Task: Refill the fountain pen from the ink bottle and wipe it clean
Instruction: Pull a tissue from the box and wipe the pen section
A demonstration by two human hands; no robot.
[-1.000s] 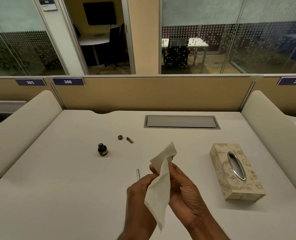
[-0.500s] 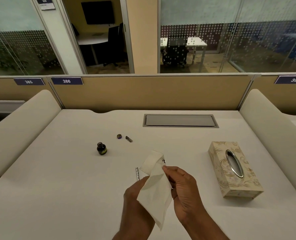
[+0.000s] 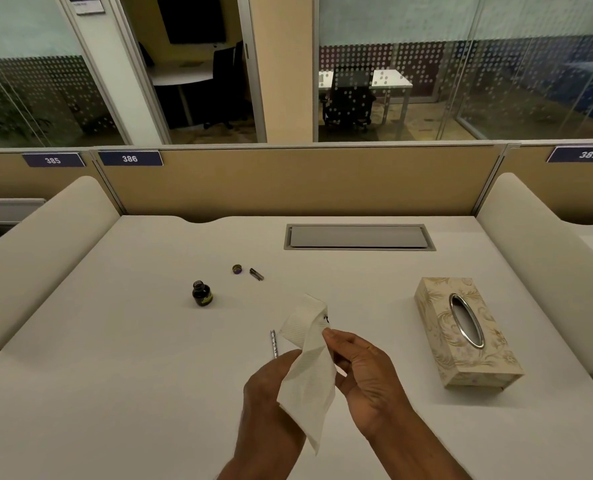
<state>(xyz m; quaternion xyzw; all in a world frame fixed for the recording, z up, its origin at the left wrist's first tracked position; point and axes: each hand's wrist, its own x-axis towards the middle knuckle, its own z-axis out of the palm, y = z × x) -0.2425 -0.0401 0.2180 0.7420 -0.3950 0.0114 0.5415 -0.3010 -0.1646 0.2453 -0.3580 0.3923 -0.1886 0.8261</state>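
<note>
Both hands hold a white tissue (image 3: 308, 372) above the desk (image 3: 115, 375), near the middle of its near edge. The left hand (image 3: 260, 403) grips the tissue from behind, its fingers mostly hidden by the paper. The right hand (image 3: 367, 375) pinches the upper fold between thumb and fingertips. A small dark tip (image 3: 326, 319) shows at the tissue's top; I cannot tell whether it is the pen's nib. A slim silver barrel (image 3: 273, 342) lies on the desk just left of the tissue. Left of centre stands the open bottle (image 3: 201, 293), with its lid (image 3: 237, 269) and a pen cap (image 3: 256, 274) beyond it. A patterned box (image 3: 468, 332) sits near the right edge.
</note>
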